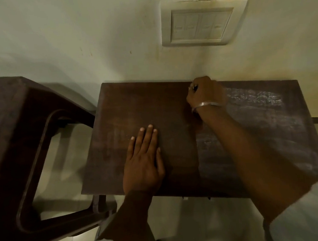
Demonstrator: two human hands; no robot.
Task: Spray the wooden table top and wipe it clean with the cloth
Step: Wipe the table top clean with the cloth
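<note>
Head view: wooden table top (pixel 164 108) stands against the wall, a brown chair (pixel 10 118) just beside its left edge. Pale wet streaks (pixel 254 97) cover its right half. The left hand (pixel 143 160) lies flat with straight fingers, probably steadying the table. The right hand (pixel 204 92) sits at the far edge with its fingers curled. A dark fold under its wrist may be the cloth, but I cannot tell whether the hand grips it.

single head view, looking steeply down, close over the table top (pixel 143 106), wall (pixel 69 32) ahead
</note>
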